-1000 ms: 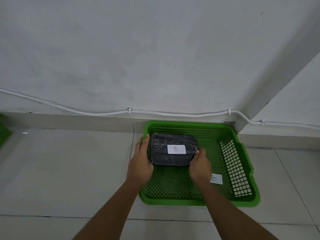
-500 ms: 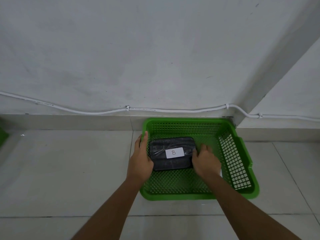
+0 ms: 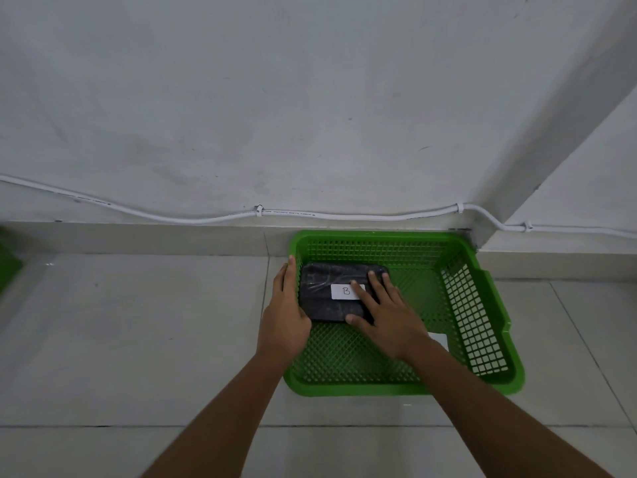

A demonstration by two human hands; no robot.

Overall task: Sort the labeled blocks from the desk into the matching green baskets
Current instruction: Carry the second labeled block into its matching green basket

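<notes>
The left hand (image 3: 284,319) lies flat along the left side of the black block (image 3: 325,291), and the right hand (image 3: 386,313) rests spread on top of it, gripping nothing. The block, labelled B, sits in the green basket (image 3: 482,305) on the tiled floor (image 3: 138,322), by the wall (image 3: 310,98)

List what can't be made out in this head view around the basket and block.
- White label on the basket floor: its letter is hidden by the right hand.
- Block label: right end covered by that hand's fingers.
- Green object: cut off by the left edge.
</notes>
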